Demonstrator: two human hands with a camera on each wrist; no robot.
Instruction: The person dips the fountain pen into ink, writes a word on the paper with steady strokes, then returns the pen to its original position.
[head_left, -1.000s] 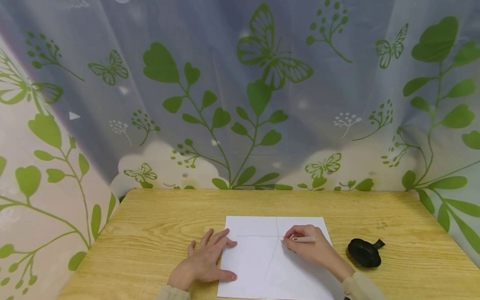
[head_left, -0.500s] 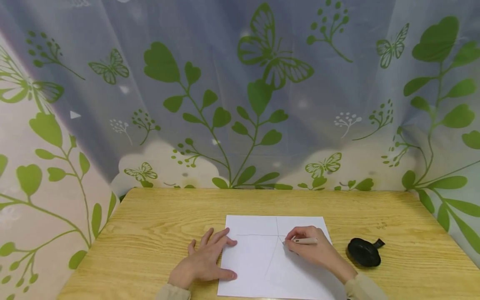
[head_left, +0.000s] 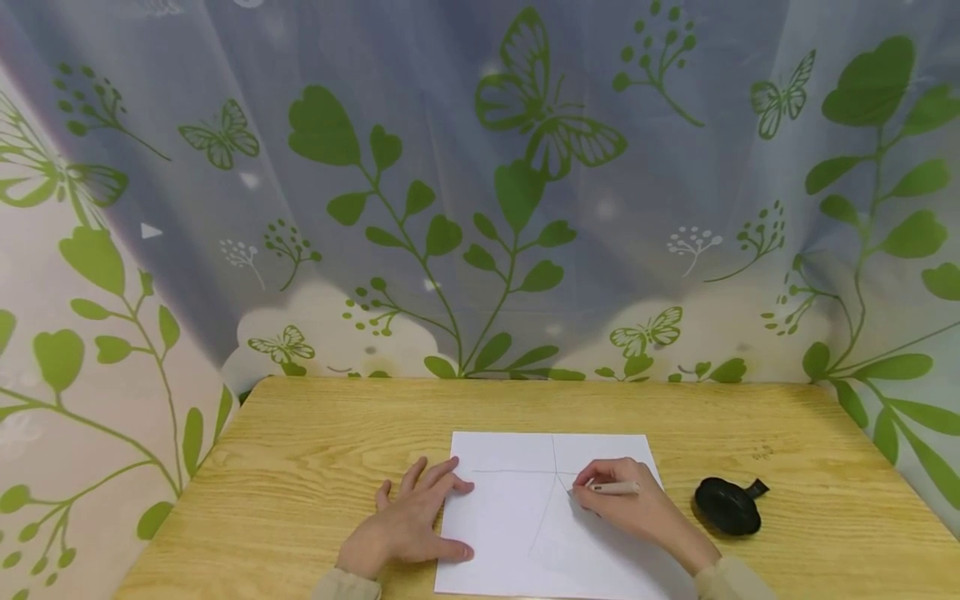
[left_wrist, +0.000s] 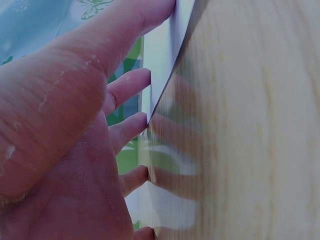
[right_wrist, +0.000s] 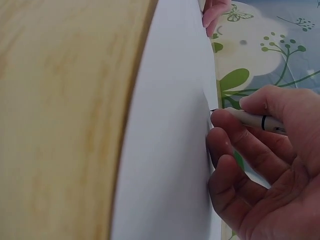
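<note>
A white sheet of paper (head_left: pixel 502 521) lies on the wooden table, bearing thin dark lines: one across, one upright, and slanting ones that fan down from where they cross. My right hand (head_left: pixel 622 500) pinches a pale pen (head_left: pixel 615 488) between thumb and fingers, its tip at the paper just below the crossing. In the right wrist view the pen (right_wrist: pixel 255 120) shows a dark band on its barrel. My left hand (head_left: pixel 408 521) rests with spread fingers over the paper's left edge, thumb and forefinger on the sheet. The left wrist view shows the fingertips (left_wrist: pixel 135 122) touching the table and paper edge.
A small black dish-like object with a short tab (head_left: pixel 727 506) sits on the table (head_left: pixel 337 425) to the right of the paper. Behind the table's far edge hangs a curtain (head_left: pixel 420 167) printed with green leaves and butterflies.
My right hand has moved slightly down and to the right with the pen, and the short slanting line below the crossing has grown longer. My left hand has stayed in place.
</note>
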